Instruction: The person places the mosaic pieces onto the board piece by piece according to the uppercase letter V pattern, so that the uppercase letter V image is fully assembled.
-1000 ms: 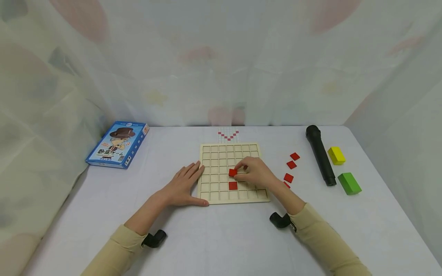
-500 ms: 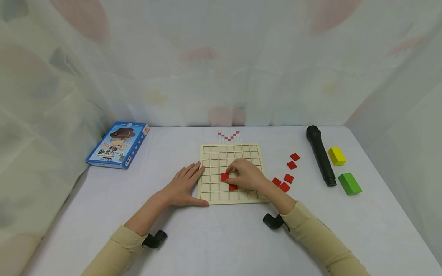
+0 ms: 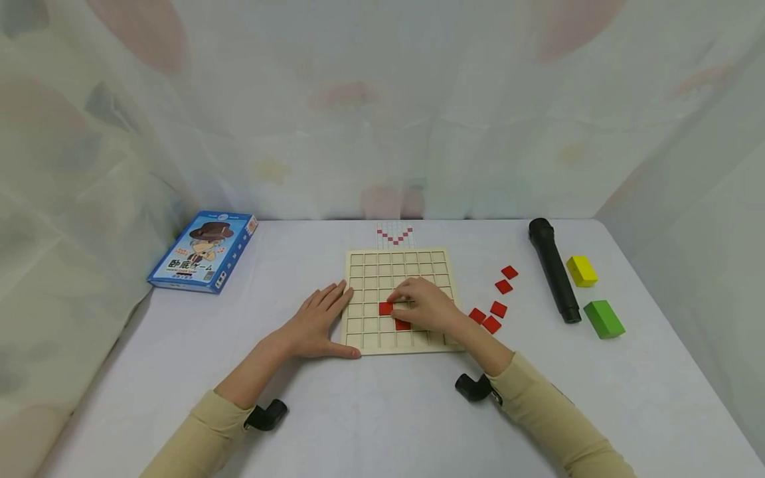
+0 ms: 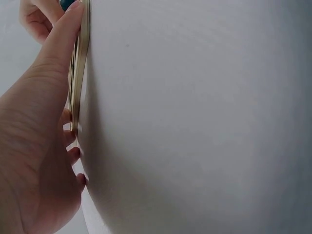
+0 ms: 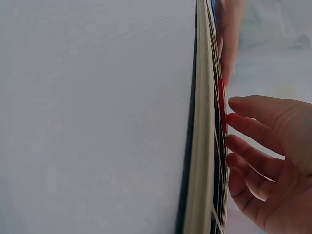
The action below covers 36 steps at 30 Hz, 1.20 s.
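Observation:
A pale wooden grid board (image 3: 370,262) lies on the white table. My left hand (image 3: 315,322) is spread along its left side, fingertips at the edge and thumb at the near left corner; the left wrist view shows this hand (image 4: 46,107) against the board's rim (image 4: 83,63). My right hand (image 3: 427,307) reaches over the board and pinches a red square tile (image 3: 385,309) at one of the cells. Another red tile (image 3: 403,325), partly hidden by that hand, sits one row nearer me and to the right. In the right wrist view, curled fingertips (image 5: 235,118) come right up to the tile.
Several loose red tiles (image 3: 499,309) lie right of the board. Beyond them are a black microphone (image 3: 554,269), a yellow block (image 3: 582,271) and a green block (image 3: 604,319). A blue game box (image 3: 203,252) stands far left. A pattern card (image 3: 394,235) lies behind the board.
My right hand has moved left and slightly nearer me with the tile, from beside the board's middle column to a cell further left. My left hand has stayed in place.

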### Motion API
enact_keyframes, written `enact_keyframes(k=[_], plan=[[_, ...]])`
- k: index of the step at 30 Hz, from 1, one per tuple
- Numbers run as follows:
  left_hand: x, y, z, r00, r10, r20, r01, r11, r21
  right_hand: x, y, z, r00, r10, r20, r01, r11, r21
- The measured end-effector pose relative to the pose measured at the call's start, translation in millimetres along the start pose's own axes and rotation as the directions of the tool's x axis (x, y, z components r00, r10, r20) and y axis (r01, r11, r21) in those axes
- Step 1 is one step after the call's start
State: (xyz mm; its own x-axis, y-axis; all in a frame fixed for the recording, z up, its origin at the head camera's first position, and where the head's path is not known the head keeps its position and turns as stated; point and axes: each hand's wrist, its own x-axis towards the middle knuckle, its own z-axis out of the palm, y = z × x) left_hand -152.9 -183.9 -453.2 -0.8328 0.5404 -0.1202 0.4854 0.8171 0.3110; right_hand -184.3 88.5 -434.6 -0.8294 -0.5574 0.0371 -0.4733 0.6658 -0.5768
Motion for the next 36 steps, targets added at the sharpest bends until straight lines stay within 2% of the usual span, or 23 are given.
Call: enact_keyframes(k=[4,8,14,19,27,31,36], plan=[[-0.2,-0.5,0.5,1.0,0.003,-0.005,-0.003,1.0,-0.001,-2.1,4.9,-3.0,0.999,-0.021,-0.024,0.022,1.0,0.012],[-0.4,-0.3,0.7,1.0,0.008,-0.01,-0.008,1.0,0.001,-10.5,15.3,-15.8,0.999,0.009,-0.053,-0.008,0.999,0.032],[-0.5,1.1,0.0,1.0,0.011,-0.015,-0.011,1.0,-0.002,-38.6,40.9,-44.2,0.989,0.1,-0.105,-0.097,0.994,0.042],[-0.2,0.7,0.6,1.0,0.006,-0.012,-0.006,1.0,-0.007,-65.7,60.7,-58.6,0.98,0.155,-0.128,-0.154,0.988,0.011],[-0.2,-1.4,2.4,1.0,-0.001,-0.016,0.001,1.0,-0.01,-91.0,75.6,-64.0,0.979,0.181,-0.095,-0.184,0.983,-0.019],[0.0,-1.5,2.1,1.0,0.006,-0.019,-0.006,1.0,-0.013,-93.7,77.4,-62.8,0.975,0.211,-0.072,-0.214,0.977,-0.024],[0.0,-1.9,2.2,1.0,0.01,-0.023,-0.01,1.0,-0.008,-90.5,78.4,-62.2,0.972,0.212,-0.097,-0.217,0.975,-0.049]])
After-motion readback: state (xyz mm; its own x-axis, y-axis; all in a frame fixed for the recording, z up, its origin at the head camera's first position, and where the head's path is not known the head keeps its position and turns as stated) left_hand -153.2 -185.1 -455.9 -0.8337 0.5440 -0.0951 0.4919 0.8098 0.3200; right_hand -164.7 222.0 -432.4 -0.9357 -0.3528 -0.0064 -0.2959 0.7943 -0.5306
